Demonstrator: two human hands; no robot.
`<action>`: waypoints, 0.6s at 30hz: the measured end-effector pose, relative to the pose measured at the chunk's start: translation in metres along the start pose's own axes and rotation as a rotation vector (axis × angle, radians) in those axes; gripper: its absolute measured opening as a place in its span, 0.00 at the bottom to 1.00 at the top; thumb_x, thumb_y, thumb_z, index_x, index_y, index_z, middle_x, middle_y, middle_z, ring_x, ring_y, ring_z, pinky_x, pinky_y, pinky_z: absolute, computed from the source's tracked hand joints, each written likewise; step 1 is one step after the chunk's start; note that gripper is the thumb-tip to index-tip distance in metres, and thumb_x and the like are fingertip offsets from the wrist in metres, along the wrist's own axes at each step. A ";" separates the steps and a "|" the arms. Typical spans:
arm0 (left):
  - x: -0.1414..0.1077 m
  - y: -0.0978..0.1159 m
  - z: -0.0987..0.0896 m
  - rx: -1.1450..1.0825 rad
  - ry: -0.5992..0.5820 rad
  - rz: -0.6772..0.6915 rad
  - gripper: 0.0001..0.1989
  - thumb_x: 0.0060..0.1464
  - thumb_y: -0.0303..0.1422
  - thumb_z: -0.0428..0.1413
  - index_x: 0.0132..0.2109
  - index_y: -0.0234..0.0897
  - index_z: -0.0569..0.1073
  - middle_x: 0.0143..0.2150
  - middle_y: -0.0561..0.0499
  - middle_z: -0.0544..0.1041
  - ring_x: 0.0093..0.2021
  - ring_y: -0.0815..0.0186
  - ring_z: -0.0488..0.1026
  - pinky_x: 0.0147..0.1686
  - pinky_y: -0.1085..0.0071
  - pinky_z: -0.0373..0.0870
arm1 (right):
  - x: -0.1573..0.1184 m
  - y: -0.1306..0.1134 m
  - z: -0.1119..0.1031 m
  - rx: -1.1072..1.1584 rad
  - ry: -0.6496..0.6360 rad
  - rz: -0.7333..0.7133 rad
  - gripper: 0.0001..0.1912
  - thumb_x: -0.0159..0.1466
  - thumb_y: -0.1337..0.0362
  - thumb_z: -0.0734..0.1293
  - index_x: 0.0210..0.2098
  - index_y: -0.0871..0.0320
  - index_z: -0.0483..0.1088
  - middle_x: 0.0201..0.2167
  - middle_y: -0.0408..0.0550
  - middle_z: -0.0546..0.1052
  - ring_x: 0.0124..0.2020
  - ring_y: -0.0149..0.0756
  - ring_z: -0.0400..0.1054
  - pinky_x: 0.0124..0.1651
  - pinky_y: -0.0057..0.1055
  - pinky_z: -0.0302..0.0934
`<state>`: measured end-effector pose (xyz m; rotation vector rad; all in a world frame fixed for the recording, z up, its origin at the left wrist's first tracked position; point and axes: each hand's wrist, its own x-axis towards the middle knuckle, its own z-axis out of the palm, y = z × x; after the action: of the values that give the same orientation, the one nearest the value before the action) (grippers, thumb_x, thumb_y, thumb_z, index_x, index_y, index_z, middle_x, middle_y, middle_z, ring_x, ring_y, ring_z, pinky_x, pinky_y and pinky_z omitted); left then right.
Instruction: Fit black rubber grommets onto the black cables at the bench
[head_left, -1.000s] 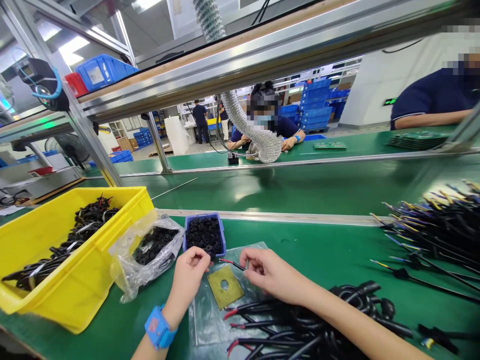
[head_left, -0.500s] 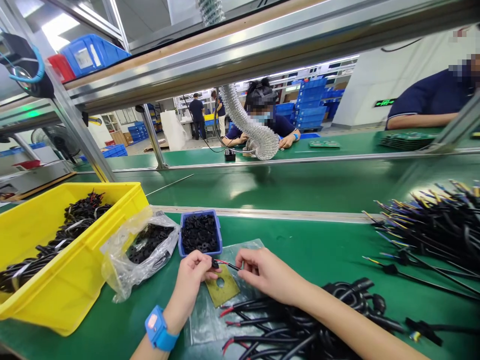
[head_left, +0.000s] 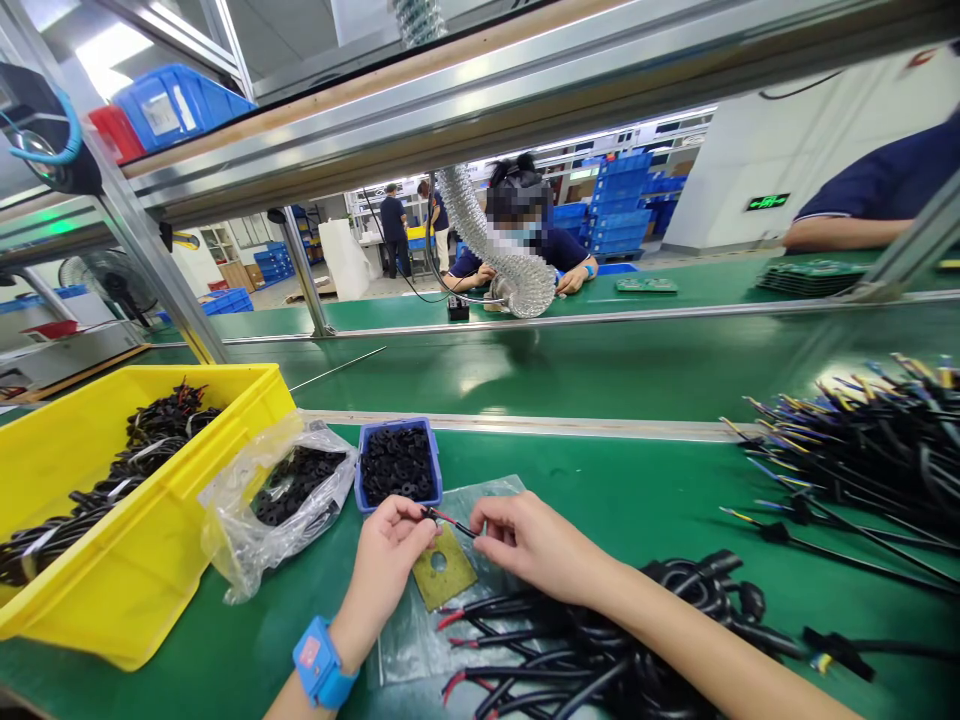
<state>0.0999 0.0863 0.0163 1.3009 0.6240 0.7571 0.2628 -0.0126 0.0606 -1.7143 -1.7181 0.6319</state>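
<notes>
My right hand (head_left: 529, 548) pinches a thin black cable (head_left: 466, 530) whose red and black wires point left. My left hand (head_left: 390, 555), with a blue band on its wrist, is closed at the wire ends on a small black part, now mostly hidden by the fingers. Just under the hands is a yellowish square plate (head_left: 457, 580) with a round hole, on a clear plastic bag (head_left: 405, 645). Behind my left hand stands a small blue box (head_left: 437, 468) of black parts. Black cables with red wire ends (head_left: 555, 660) lie below my right forearm.
To the left are a yellow bin (head_left: 161, 520) of bundled cables and an open plastic bag (head_left: 240, 530) of black parts. Cables with coloured ends (head_left: 885, 450) pile up at right. A metal rail (head_left: 600, 428) crosses behind. Co-workers sit opposite, near a flexible duct (head_left: 529, 285).
The left fingers have shifted over the small black part, covering most of it. More red wire shows between the hands. My right hand has barely moved.
</notes>
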 end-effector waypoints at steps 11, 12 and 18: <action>-0.001 0.001 -0.001 0.056 0.037 0.030 0.12 0.39 0.29 0.61 0.34 0.33 0.69 0.29 0.52 0.73 0.30 0.68 0.72 0.32 0.75 0.68 | -0.002 -0.003 -0.002 0.037 -0.038 -0.041 0.06 0.54 0.68 0.61 0.26 0.59 0.70 0.16 0.38 0.63 0.19 0.28 0.57 0.23 0.22 0.49; 0.000 0.001 -0.002 0.063 0.041 0.037 0.12 0.39 0.29 0.61 0.34 0.33 0.69 0.29 0.52 0.73 0.30 0.68 0.72 0.32 0.75 0.68 | -0.002 -0.004 -0.002 0.042 -0.041 -0.043 0.06 0.54 0.68 0.61 0.26 0.59 0.70 0.16 0.38 0.63 0.19 0.27 0.57 0.23 0.22 0.49; -0.001 0.001 -0.006 0.135 0.014 0.068 0.10 0.41 0.29 0.60 0.35 0.33 0.72 0.29 0.50 0.74 0.31 0.66 0.72 0.33 0.74 0.68 | -0.003 -0.005 -0.005 0.110 -0.081 -0.041 0.06 0.55 0.67 0.61 0.27 0.60 0.70 0.16 0.38 0.63 0.19 0.27 0.55 0.23 0.22 0.49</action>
<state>0.0944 0.0887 0.0166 1.4474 0.6535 0.7914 0.2625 -0.0162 0.0675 -1.5931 -1.7363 0.7719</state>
